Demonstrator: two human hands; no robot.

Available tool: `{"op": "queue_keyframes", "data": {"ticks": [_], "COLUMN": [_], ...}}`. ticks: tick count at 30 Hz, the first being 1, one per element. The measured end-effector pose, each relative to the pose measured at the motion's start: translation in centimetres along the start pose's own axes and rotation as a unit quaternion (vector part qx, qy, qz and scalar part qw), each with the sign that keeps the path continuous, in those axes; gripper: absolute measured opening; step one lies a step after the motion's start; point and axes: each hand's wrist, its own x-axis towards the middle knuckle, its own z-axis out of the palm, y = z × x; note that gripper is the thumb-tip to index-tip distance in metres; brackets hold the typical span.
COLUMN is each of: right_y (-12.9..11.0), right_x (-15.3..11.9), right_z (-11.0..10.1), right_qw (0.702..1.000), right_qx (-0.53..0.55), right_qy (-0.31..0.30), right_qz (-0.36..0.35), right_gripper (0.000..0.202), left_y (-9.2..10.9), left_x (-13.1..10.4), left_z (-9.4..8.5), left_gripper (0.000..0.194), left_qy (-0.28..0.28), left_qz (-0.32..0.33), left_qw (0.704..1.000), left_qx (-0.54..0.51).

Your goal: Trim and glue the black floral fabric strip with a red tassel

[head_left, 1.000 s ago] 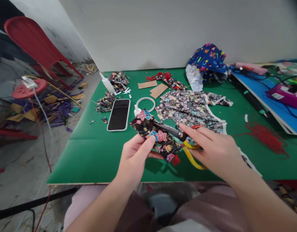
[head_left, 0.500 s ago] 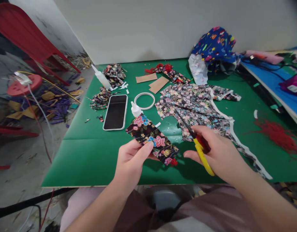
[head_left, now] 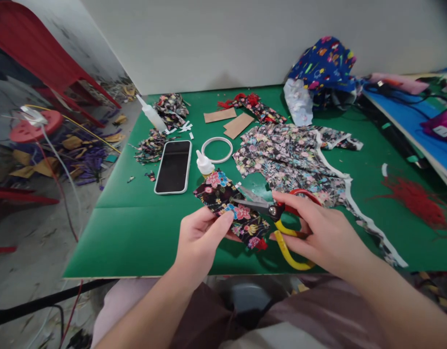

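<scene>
My left hand (head_left: 205, 235) grips a flat black floral fabric strip (head_left: 247, 220), thumb on top and fingers underneath. A bit of red shows at the strip's lower right end. In my right hand (head_left: 314, 228) is a pair of scissors (head_left: 273, 211) with yellow and red handles. Its blades are parted and point left, over the strip; I cannot tell whether they touch it. Just beyond the strip stands a small bottle with a white nozzle cap (head_left: 205, 164). A larger piece of floral fabric (head_left: 292, 160) with white edging lies behind my right hand.
On the green table (head_left: 136, 242) are a phone (head_left: 173, 167), a white ring-shaped roll (head_left: 217, 150), brown card pieces (head_left: 238, 125), a squeeze bottle (head_left: 152, 116), fabric scraps (head_left: 152, 145) and red threads (head_left: 419, 201). A blue patterned cloth (head_left: 323, 68) sits at the back right.
The scissors have swung left from beside the strip to over it, and their blades have parted. My left hand holds the strip in nearly the same place.
</scene>
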Motion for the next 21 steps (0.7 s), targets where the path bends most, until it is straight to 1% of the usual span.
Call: {"op": "queue_keyframes", "data": {"ticks": [6,10,15,21], "right_y": [-0.06,-0.09,-0.08,-0.01], "right_x": [-0.04,-0.10,-0.10,-0.22], "right_z": [0.14,0.10,0.23,0.51], "right_qw": [1.000,1.000,0.999,0.999], "right_qx": [-0.005,-0.011,-0.025,-0.032], "right_qy": [0.004,0.011,0.020,0.031], "right_qz": [-0.019,-0.019,-0.023,-0.032], "right_gripper": [0.045,0.043,0.042,0.041], "left_y": [-0.07,-0.06,-0.10,-0.13], "left_x": [-0.27,-0.18,-0.09,-0.11], "left_z": [0.22,0.47,0.56,0.68], "left_gripper": [0.011,0.015,0.017,0.010], "left_qy": [-0.011,0.004,0.002,-0.019], "left_qz": [0.006,0.003,-0.009,-0.006], "left_qw": [1.000,0.999,1.000,1.000], "left_qx": [0.010,0.033,0.029,0.010]}}
